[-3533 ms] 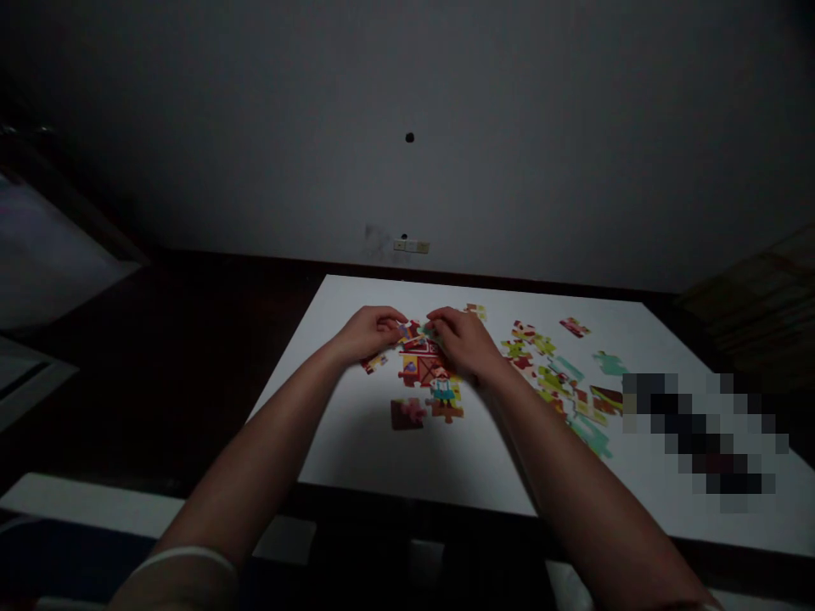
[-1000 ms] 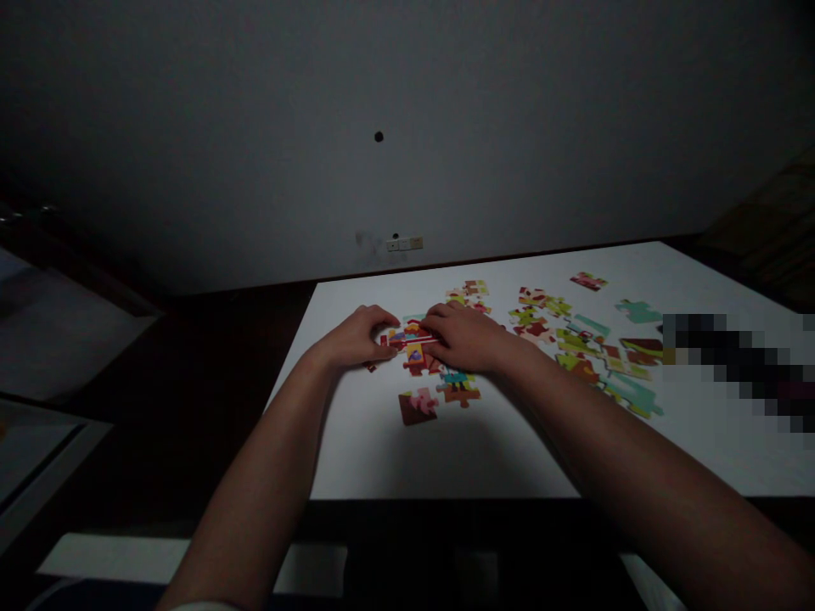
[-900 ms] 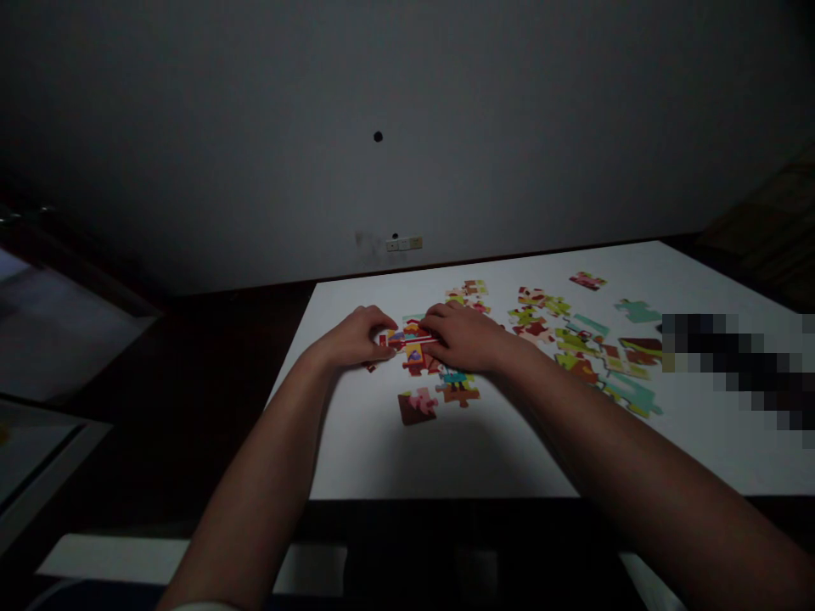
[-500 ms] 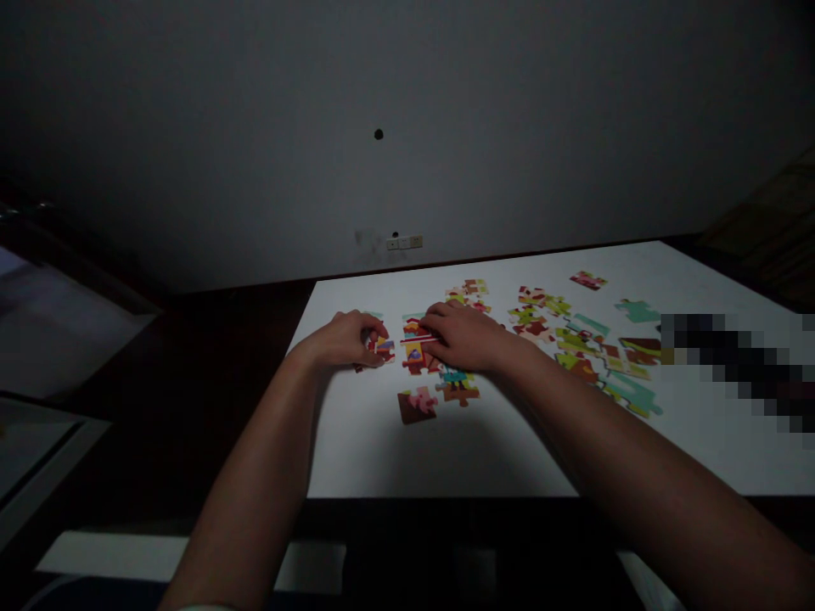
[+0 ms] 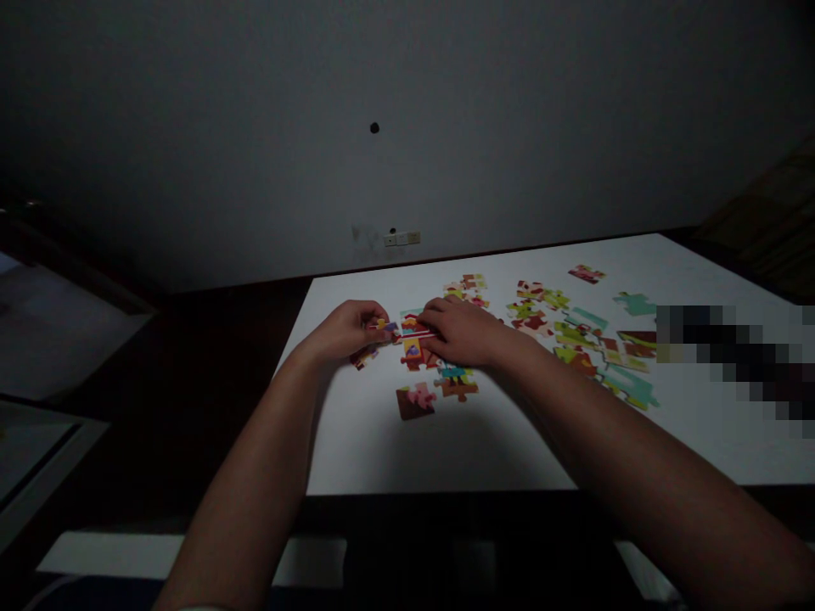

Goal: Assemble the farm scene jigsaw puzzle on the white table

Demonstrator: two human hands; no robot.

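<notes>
Our left hand [image 5: 349, 329] pinches 1 purple-and-yellow puzzle piece [image 5: 390, 327] between thumb and fingers, just left of the joined red barn pieces [image 5: 415, 353]; in this dim light, we cannot tell whether they touch. Our right hand [image 5: 468, 333] rests half open on those barn pieces, thumb apart from fingers. Loose pieces [image 5: 576, 361] lie farther right on our white table [image 5: 382, 462].

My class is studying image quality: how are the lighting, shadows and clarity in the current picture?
Head view: dim light, with a grey wall and nearly black floor; head view: a soft shadow on the white table between the forearms; head view: coarse pixel blocks mask part of the right side; head view: pieces look fairly sharp.
</notes>
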